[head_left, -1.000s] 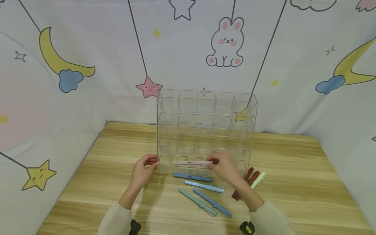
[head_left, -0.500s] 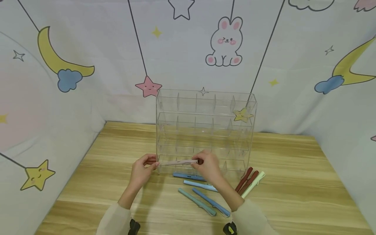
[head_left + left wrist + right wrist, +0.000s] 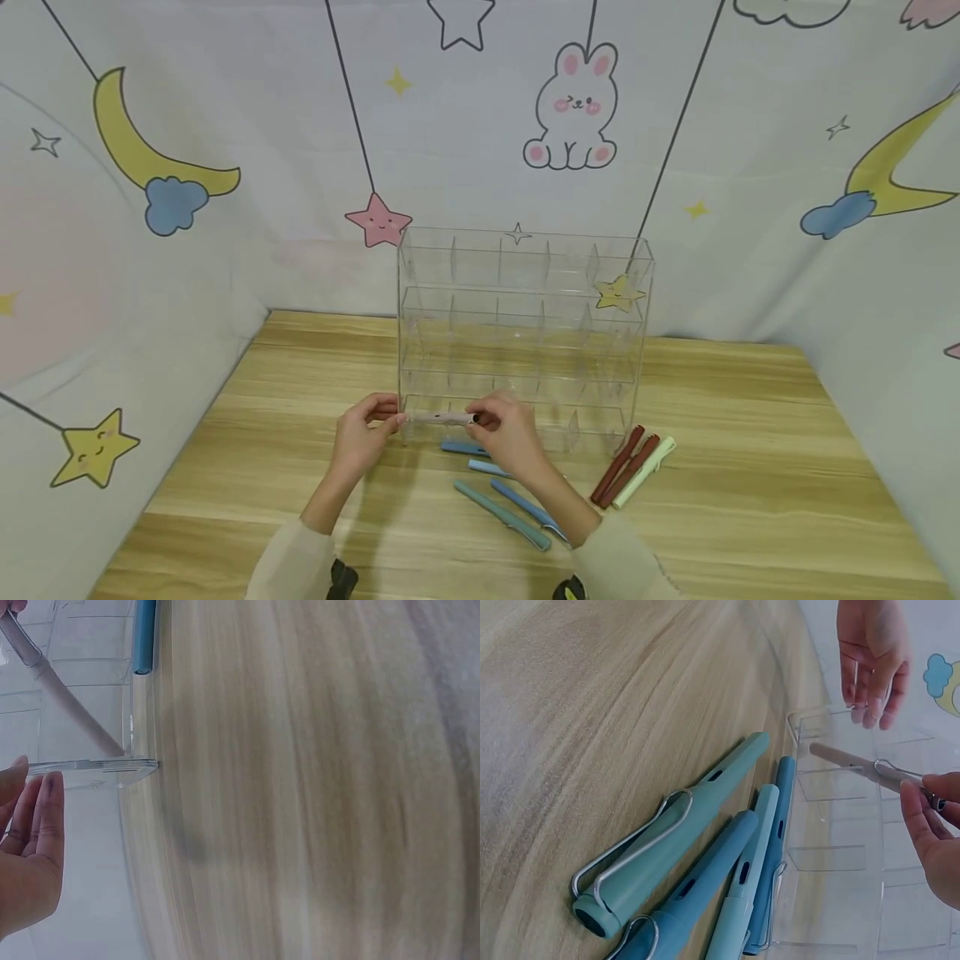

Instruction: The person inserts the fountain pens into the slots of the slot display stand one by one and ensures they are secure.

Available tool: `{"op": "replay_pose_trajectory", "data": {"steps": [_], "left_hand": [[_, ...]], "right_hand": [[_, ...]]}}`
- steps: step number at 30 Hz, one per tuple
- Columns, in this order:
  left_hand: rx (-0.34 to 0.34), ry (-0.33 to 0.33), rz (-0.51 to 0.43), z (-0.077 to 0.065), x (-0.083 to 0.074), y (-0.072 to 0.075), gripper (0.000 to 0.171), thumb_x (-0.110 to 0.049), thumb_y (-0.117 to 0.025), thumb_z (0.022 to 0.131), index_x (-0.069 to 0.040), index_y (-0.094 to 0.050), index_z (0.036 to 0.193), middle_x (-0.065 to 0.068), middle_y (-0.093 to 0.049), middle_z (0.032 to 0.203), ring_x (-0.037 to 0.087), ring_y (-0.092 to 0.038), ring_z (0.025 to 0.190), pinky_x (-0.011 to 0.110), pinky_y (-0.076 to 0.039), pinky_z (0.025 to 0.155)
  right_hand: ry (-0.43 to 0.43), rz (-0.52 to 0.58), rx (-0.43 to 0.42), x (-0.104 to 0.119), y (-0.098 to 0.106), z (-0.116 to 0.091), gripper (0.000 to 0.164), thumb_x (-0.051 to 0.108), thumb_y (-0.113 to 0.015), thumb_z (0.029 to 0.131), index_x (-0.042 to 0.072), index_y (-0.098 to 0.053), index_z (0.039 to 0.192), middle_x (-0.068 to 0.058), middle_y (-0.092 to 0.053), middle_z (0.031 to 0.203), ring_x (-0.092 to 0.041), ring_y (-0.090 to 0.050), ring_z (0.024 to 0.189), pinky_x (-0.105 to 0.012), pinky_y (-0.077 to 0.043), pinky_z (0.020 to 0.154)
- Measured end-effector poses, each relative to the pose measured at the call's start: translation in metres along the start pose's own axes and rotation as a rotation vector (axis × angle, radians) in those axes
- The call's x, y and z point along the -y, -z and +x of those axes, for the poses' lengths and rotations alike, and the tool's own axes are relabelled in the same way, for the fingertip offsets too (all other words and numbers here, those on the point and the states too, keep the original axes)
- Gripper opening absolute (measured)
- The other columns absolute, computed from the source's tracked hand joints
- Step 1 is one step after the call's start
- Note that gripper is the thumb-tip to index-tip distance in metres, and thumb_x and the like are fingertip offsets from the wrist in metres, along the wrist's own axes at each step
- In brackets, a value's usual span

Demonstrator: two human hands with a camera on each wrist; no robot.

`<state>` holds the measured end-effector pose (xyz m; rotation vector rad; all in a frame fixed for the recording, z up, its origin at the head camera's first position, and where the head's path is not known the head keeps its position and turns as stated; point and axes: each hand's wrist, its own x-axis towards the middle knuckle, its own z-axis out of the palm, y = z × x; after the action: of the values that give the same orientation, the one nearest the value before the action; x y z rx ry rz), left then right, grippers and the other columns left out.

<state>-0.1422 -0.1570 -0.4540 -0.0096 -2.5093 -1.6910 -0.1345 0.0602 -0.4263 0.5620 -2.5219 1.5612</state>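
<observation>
A clear acrylic rack (image 3: 517,374) with tiers of small compartments stands upright on the table. My left hand (image 3: 360,437) pinches the rack's left side panel (image 3: 94,766) between thumb and fingers, low down. My right hand (image 3: 510,433) holds a pale pink pen (image 3: 855,763) by its capped, clipped end. The pen lies nearly level, its other end within the bottom tier's leftmost part, close to the side panel. Below my right hand lie a dark blue pen (image 3: 459,447) and a light blue pen (image 3: 489,468), both partly covered by the hand.
Nearer the front lie a green pen (image 3: 501,514) and a blue pen (image 3: 525,502), the latter partly under my right forearm. Right of the rack are two dark red pens (image 3: 630,471) and a pale green pen (image 3: 645,472). A patterned cloth (image 3: 300,167) hangs behind the wooden table (image 3: 750,458).
My right hand has moved left along the rack's bottom tier with the pink pen, uncovering more of the red and pale green pens. The left hand stays on the side panel.
</observation>
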Motion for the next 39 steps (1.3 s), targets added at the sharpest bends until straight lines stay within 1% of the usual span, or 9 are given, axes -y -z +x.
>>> {"op": "replay_pose_trajectory", "data": {"steps": [4,7,10,14,18,24,29,36,39], "left_hand": [[-0.006,-0.008,0.001,0.000,0.000,0.000,0.024,0.005,-0.067,0.079,0.006,-0.061,0.102,0.018,-0.062,0.092,0.029,-0.061,0.085,0.021,-0.054,0.068],[-0.004,-0.011,-0.005,0.001,0.001,0.000,0.024,0.006,-0.067,0.079,0.006,-0.061,0.102,0.018,-0.062,0.092,0.029,-0.061,0.084,0.022,-0.054,0.068],[-0.003,-0.010,-0.010,0.001,0.002,0.000,0.023,0.006,-0.067,0.079,0.007,-0.061,0.101,0.018,-0.062,0.092,0.029,-0.061,0.084,0.022,-0.054,0.068],[-0.005,-0.007,-0.014,0.001,0.001,0.000,0.023,0.006,-0.067,0.079,0.007,-0.061,0.101,0.018,-0.062,0.092,0.029,-0.061,0.084,0.021,-0.054,0.067],[0.003,0.003,-0.020,0.000,-0.001,0.001,0.023,0.005,-0.067,0.080,0.007,-0.061,0.102,0.019,-0.062,0.093,0.029,-0.060,0.085,0.021,-0.054,0.068],[0.013,0.009,-0.025,-0.002,-0.004,0.001,0.024,0.002,-0.066,0.081,0.006,-0.060,0.104,0.018,-0.061,0.095,0.029,-0.060,0.087,0.020,-0.054,0.068],[0.010,0.012,-0.022,-0.002,-0.003,0.000,0.024,0.002,-0.066,0.081,0.006,-0.061,0.104,0.017,-0.061,0.094,0.027,-0.060,0.086,0.021,-0.054,0.068],[0.018,0.015,-0.019,-0.001,-0.002,0.001,0.025,0.001,-0.067,0.081,0.005,-0.061,0.104,0.017,-0.062,0.095,0.027,-0.060,0.086,0.020,-0.054,0.068],[0.020,0.018,-0.013,-0.006,-0.018,0.003,0.024,0.003,-0.066,0.081,0.009,-0.059,0.104,0.020,-0.061,0.095,0.031,-0.060,0.087,0.021,-0.054,0.068]], "right_hand": [[0.000,0.018,0.012,0.000,-0.001,-0.001,0.019,-0.010,-0.068,0.075,-0.009,-0.065,0.093,-0.015,-0.060,0.088,-0.023,-0.060,0.073,-0.016,-0.052,0.062],[0.013,0.040,0.023,-0.001,0.000,-0.002,0.024,-0.013,-0.068,0.074,-0.007,-0.064,0.097,-0.018,-0.061,0.091,-0.025,-0.061,0.075,-0.018,-0.052,0.063],[0.030,0.061,0.034,0.000,0.003,-0.003,0.028,-0.015,-0.066,0.073,-0.006,-0.065,0.099,-0.017,-0.061,0.093,-0.025,-0.061,0.076,-0.021,-0.053,0.064],[0.062,0.037,0.032,0.001,0.006,-0.004,0.024,-0.015,-0.065,0.074,-0.005,-0.066,0.095,-0.012,-0.062,0.091,-0.023,-0.060,0.076,-0.022,-0.053,0.065],[0.063,0.001,0.026,0.001,0.007,-0.004,0.019,-0.011,-0.067,0.075,-0.004,-0.066,0.093,-0.009,-0.063,0.087,-0.019,-0.058,0.073,-0.021,-0.052,0.063],[0.054,-0.009,0.015,-0.002,0.007,-0.005,0.018,-0.006,-0.069,0.076,-0.004,-0.066,0.094,-0.009,-0.063,0.082,-0.019,-0.057,0.068,-0.020,-0.050,0.057],[0.061,-0.008,0.024,-0.004,0.007,-0.005,0.018,-0.003,-0.069,0.078,-0.004,-0.066,0.095,-0.008,-0.063,0.082,-0.018,-0.058,0.070,-0.020,-0.051,0.058],[-0.002,0.021,0.099,-0.006,0.017,-0.009,0.024,0.002,-0.069,0.080,-0.001,-0.064,0.104,-0.008,-0.062,0.089,-0.018,-0.059,0.074,-0.023,-0.052,0.064],[-0.034,0.037,0.150,0.001,0.030,-0.013,0.028,0.000,-0.067,0.081,-0.003,-0.062,0.108,-0.012,-0.062,0.093,-0.022,-0.059,0.078,-0.026,-0.052,0.066]]}}
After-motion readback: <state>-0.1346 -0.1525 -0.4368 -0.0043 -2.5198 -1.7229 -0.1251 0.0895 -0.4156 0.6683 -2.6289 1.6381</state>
